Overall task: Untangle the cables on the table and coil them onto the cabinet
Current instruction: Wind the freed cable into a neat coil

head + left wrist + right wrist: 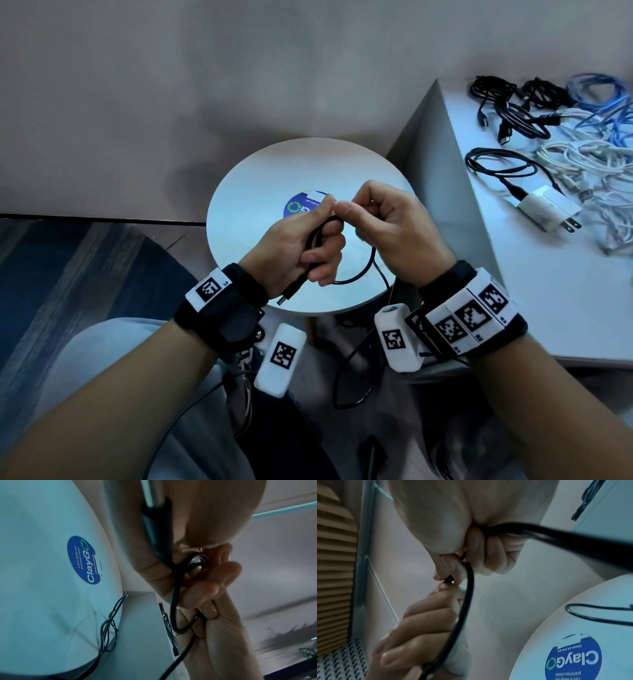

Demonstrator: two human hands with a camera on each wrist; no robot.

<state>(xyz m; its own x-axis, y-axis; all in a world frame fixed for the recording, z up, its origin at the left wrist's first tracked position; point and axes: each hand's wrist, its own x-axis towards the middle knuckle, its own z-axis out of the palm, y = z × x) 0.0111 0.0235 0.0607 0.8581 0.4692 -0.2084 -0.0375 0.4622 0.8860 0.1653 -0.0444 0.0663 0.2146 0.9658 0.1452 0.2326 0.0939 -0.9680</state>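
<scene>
Over a round white table (239,212), both my hands hold one black cable (371,263). My left hand (325,240) grips a small loop of it, and the USB plug (287,296) sticks out below the palm toward my wrist. Close against it, my right hand (352,219) pinches the cable at the top of the loop; the slack hangs down past the table's front edge. The left wrist view shows the cable (175,601) curving through both sets of fingers. In the right wrist view the cable (467,601) runs from my right fingers (479,547) down past my left fingers (419,622).
A white rectangular surface (548,291) stands right of the round table and carries a tangle of black, white and blue cables (582,147) and a white plug charger (544,209). A blue round sticker (301,207) marks the round table's middle. My knees and more black cable lie below.
</scene>
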